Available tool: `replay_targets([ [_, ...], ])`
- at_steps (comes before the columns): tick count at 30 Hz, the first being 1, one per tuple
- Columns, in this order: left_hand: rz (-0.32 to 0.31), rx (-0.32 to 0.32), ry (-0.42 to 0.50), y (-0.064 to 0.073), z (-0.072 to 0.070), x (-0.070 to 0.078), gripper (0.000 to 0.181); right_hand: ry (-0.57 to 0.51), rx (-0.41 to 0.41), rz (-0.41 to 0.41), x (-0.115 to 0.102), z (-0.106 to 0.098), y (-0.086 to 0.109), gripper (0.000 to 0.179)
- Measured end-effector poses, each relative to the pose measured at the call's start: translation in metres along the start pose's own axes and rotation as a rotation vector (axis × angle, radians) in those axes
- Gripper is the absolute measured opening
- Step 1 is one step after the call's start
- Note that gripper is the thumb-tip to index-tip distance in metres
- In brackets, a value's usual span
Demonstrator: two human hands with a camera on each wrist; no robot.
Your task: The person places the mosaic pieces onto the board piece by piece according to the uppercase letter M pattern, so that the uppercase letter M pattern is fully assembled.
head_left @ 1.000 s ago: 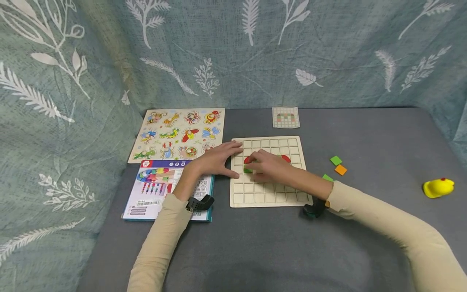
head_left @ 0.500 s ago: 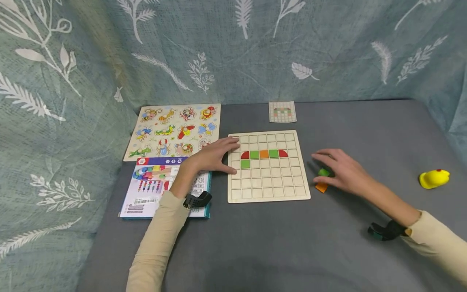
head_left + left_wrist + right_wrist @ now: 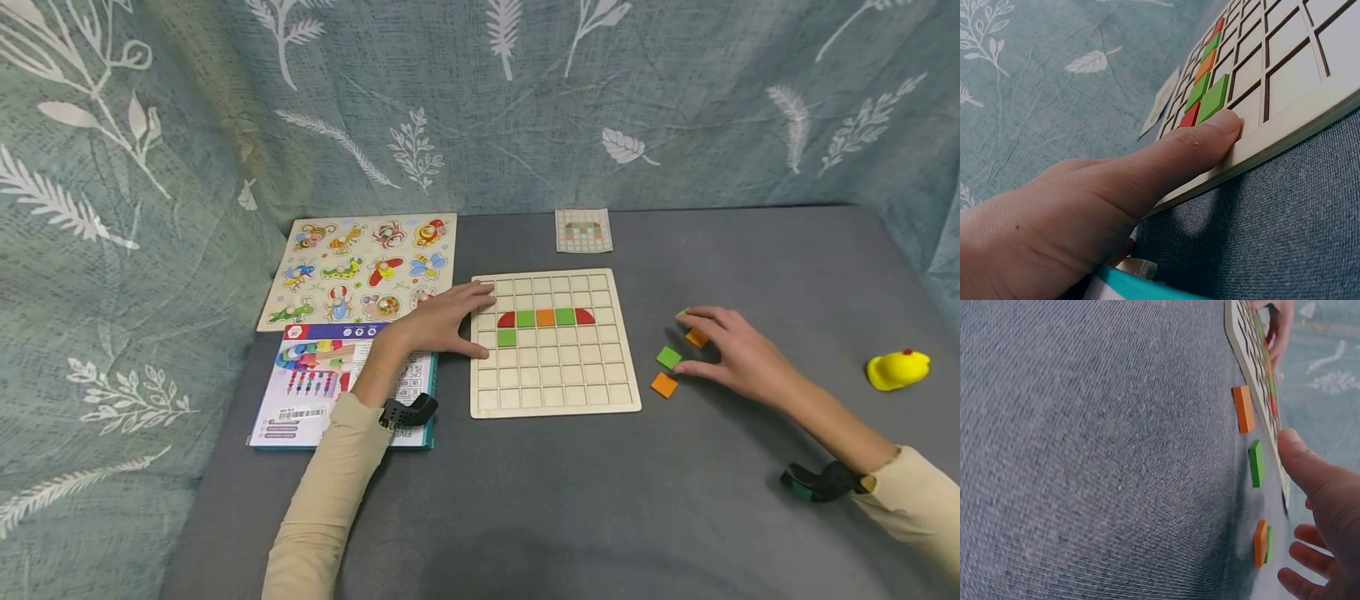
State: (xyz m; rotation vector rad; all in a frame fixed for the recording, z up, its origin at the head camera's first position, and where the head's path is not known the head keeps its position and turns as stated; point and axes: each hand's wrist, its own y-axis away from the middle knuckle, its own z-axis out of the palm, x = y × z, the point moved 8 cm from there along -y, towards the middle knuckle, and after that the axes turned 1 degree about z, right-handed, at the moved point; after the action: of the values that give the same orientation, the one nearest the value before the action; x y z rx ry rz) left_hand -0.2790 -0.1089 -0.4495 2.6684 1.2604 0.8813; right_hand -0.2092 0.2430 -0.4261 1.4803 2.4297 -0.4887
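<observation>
My left hand (image 3: 442, 321) rests on the left edge of a wooden grid board (image 3: 555, 392), thumb and fingers spread. In the left wrist view its thumb (image 3: 1210, 134) presses the board's rim beside a green square tile (image 3: 1213, 100). On the board lies a row with a red quarter-round piece (image 3: 506, 319) at the left, an orange tile (image 3: 545, 317) in the middle and another red piece (image 3: 585, 317) at the right. My right hand (image 3: 742, 354) hovers with fingers apart over loose tiles, including a green tile (image 3: 669, 358) and an orange tile (image 3: 663, 385); it holds nothing.
A small pattern card (image 3: 583, 231) lies behind the board. To the left are an insect puzzle board (image 3: 360, 271) and a boxed toy or book (image 3: 303, 408). A yellow rubber duck (image 3: 897, 369) stands at the far right; a leaf-printed cloth (image 3: 480, 108) hangs behind.
The right hand has left the board and moved right to the loose tiles, uncovering the row of pieces. Since half a second ago it has shifted slightly further right. The left hand stays put.
</observation>
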Motion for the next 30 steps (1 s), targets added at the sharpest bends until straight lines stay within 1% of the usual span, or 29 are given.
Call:
replay_targets([
  [3,0.004,-0.002,-0.002,0.0,0.0,0.0,0.091,-0.047,0.009,0.012,0.005,0.0,-0.001,0.066],
  [6,0.003,-0.004,-0.002,0.0,0.0,0.001,0.092,-0.103,0.048,0.055,0.016,0.001,-0.002,0.063],
  [11,0.001,-0.008,0.006,0.0,0.001,0.001,0.093,-0.283,0.134,0.172,0.039,0.002,0.001,0.056],
  [13,0.001,-0.01,0.007,0.0,0.002,0.001,0.093,-0.363,0.145,0.21,0.046,0.004,0.003,0.054],
  [15,0.001,-0.011,0.005,0.001,0.002,0.001,0.093,-0.404,0.144,0.234,0.05,0.005,0.005,0.053],
  [21,0.001,-0.011,0.007,0.001,0.002,0.001,0.092,-0.42,0.124,0.277,0.056,0.008,0.004,0.051],
  [26,0.004,-0.005,0.008,0.002,0.0,0.002,0.092,-0.412,0.073,0.295,0.057,0.01,0.002,0.051],
  [30,-0.001,-0.002,0.004,0.002,0.0,0.001,0.092,-0.385,0.036,0.281,0.057,0.011,0.0,0.051],
])
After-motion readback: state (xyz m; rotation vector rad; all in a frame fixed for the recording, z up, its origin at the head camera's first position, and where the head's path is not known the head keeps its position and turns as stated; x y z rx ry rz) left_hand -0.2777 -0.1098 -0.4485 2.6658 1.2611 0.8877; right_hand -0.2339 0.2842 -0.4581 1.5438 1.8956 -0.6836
